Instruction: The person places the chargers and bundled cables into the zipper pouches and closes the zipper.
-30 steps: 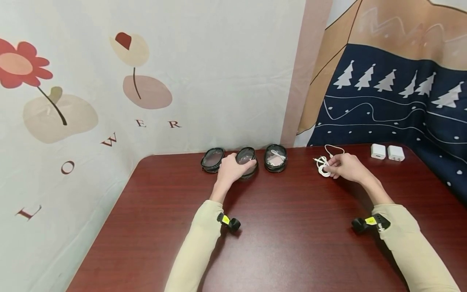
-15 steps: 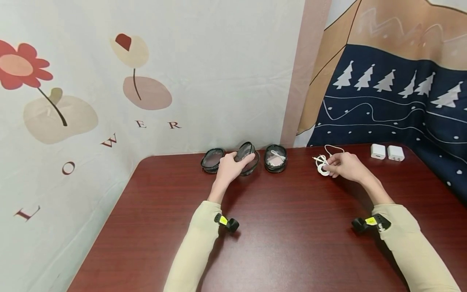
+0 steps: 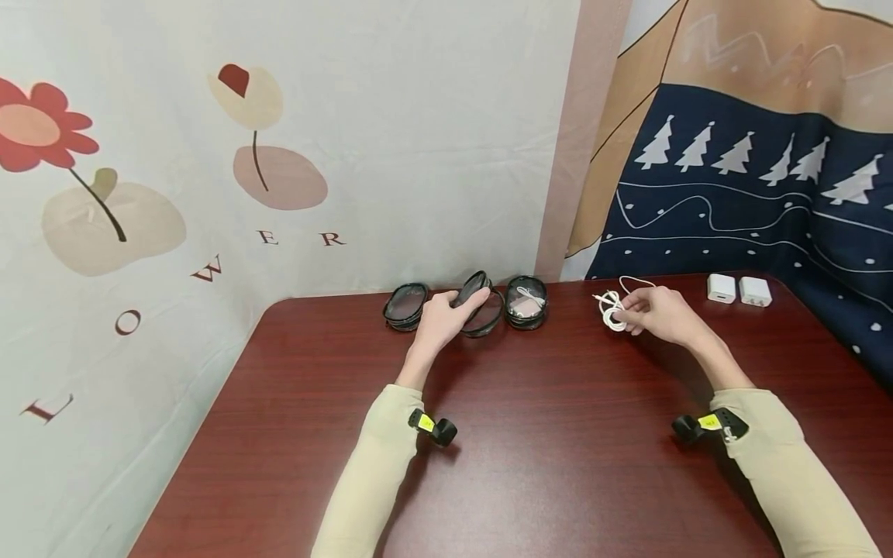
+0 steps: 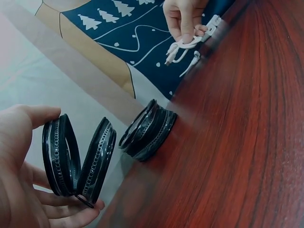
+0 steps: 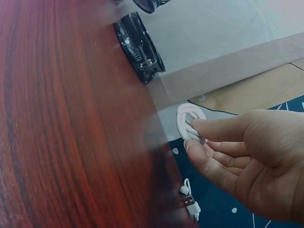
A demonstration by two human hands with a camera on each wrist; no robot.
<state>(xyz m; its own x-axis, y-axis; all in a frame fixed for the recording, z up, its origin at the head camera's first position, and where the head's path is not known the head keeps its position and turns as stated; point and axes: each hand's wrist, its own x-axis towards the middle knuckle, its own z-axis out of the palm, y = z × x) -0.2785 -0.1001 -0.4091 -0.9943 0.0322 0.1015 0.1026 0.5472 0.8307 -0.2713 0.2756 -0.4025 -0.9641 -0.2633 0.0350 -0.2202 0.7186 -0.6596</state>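
Note:
My left hand (image 3: 439, 322) holds the middle of three small black zip pouches by its lid. In the left wrist view, this oval pouch (image 4: 97, 164) gapes in a V, hinged at the bottom, with my thumb on its upper rim and fingers below. Over on the right, my right hand (image 3: 664, 316) pinches a coiled white cable (image 5: 182, 124) between thumb and fingertips. Another white cable (image 3: 636, 280) with a USB plug lies behind that hand. Beside the gaping pouch stands a clear-topped pouch (image 3: 526, 302) with a white cable inside.
A third pouch (image 3: 403, 304) sits left of my left hand. Two white charger blocks, the left charger (image 3: 722, 288) and the right charger (image 3: 756, 292), stand at the back right. The reddish-brown table (image 3: 544, 434) meets a printed cloth (image 3: 432, 155) behind it.
The middle pouch, closed at first, has parted as my left hand tilted its lid up and back. My right hand has moved slightly left with the coiled cable.

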